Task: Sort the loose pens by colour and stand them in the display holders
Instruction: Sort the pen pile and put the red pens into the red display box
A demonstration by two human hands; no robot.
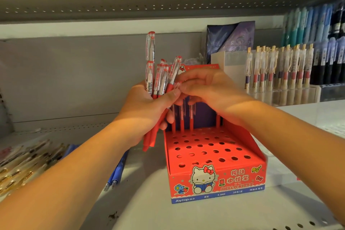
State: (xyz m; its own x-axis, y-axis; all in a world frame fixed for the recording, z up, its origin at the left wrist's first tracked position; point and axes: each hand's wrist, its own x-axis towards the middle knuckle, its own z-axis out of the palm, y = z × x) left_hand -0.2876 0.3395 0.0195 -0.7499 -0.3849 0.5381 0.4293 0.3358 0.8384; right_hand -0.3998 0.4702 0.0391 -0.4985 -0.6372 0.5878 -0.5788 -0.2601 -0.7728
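The left hand (147, 110) keeps its grip curled round a bunch of red pens (158, 78), upright, left of the holder (233, 179) on the shelf (149, 201). The right hand (209, 89) pinches one of them, while other pens (182, 125) stand in the holder's far row.

A white metal shelf (149, 201) is running across the whole view, with a dark smudge (113, 216) showing on its near part and a row of small holes (298, 227) lining its front edge at the right. A grey back panel (74, 80) is standing behind it. Overhead, the perforated underside of an upper shelf (130, 5) is catching the light. A dark purple packet (230, 39), possibly a glossy sleeve, is leaning upright against the back, just behind a frosted white box (229, 73).
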